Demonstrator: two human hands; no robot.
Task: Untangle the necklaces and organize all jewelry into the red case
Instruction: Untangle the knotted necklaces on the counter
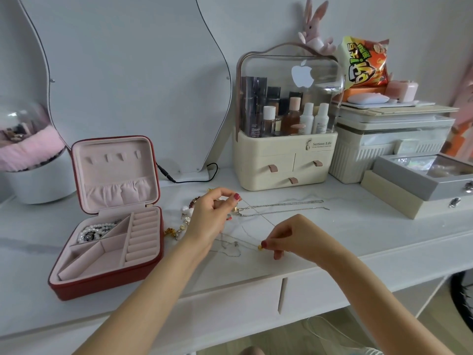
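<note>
Pinching a thin chain (253, 226) between thumb and fingertips, the left hand (215, 213) hovered over the white table (358, 234), while the right hand (286, 237) pinched the same chain's small gold pendant (260, 248) nearer the front edge. Two silver necklaces (281, 207) lay stretched to the right behind them. A heap of beaded jewelry (183, 221) sat just left of the left hand. The red case (110, 226) stood open at the left, with a pearl strand (96, 231) in its far left compartment.
</note>
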